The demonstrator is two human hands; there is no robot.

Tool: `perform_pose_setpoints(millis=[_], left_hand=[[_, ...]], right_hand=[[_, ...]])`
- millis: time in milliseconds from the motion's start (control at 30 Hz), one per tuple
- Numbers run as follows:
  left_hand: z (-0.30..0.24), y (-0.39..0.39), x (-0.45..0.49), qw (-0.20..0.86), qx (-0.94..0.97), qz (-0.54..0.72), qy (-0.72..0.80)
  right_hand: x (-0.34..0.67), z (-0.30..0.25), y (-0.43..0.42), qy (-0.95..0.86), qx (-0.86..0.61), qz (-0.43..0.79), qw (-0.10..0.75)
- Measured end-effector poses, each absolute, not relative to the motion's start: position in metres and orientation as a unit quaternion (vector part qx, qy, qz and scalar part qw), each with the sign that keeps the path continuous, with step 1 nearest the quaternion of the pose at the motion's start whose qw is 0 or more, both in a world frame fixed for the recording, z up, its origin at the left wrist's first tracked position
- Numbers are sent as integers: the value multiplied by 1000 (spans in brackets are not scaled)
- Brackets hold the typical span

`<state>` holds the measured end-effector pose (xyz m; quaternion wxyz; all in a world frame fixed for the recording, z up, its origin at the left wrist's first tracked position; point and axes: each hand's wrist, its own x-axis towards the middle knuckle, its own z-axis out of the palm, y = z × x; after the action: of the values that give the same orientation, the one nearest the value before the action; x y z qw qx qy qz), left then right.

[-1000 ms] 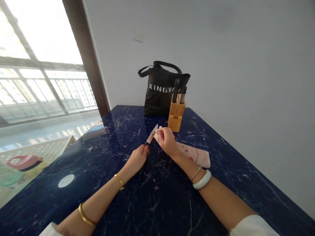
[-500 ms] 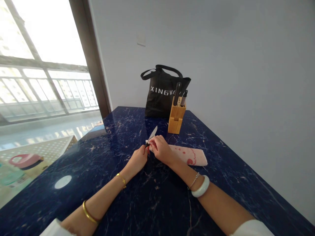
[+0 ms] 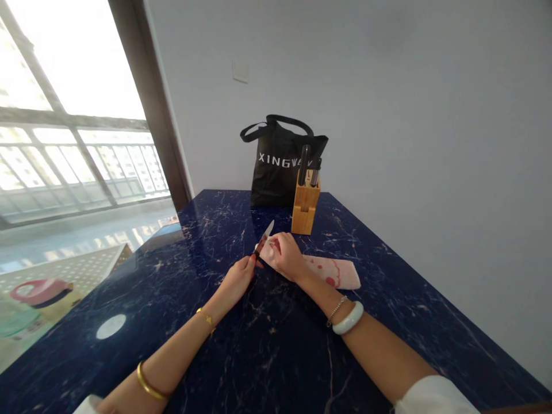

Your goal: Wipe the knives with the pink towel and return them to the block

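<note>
My left hand (image 3: 237, 280) is closed round the dark handle of a small knife (image 3: 264, 236), whose blade points up and away from me. My right hand (image 3: 287, 255) pinches one end of a pink patterned cloth (image 3: 334, 271) against the blade near the handle. The rest of the cloth lies flat on the dark blue marble table (image 3: 276, 351), trailing to the right of my hand.
A wooden knife block (image 3: 305, 209) with dark handles sticking out stands just behind my hands. Behind it a black tote bag (image 3: 278, 164) leans at the wall. A large window (image 3: 64, 132) fills the left side. The table's left edge drops to the floor.
My right hand with the cloth slid down the blade from near the tip towards the handle. The knife stayed in my left hand.
</note>
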<state>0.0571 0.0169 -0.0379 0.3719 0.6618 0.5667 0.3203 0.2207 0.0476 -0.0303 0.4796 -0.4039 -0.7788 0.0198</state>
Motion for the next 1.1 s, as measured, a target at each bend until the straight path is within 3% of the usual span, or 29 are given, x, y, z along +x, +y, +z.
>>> perform_pose_setpoints(millis=[100, 233, 433, 733, 1100], left_hand=[[-38, 16, 58, 430, 627, 334, 557], [-40, 16, 61, 433, 609, 335, 574], [-47, 18, 63, 440, 607, 392, 532], [-38, 14, 60, 524, 545, 391, 524], [-30, 7, 63, 485, 573, 345, 564]], right_hand=[[231, -27, 49, -743, -424, 16, 518], [229, -21, 41, -737, -398, -4, 545], [209, -25, 40, -799, -364, 5, 478], [202, -30, 36, -815, -351, 12, 460], [210, -33, 38, -809, -368, 2, 458]])
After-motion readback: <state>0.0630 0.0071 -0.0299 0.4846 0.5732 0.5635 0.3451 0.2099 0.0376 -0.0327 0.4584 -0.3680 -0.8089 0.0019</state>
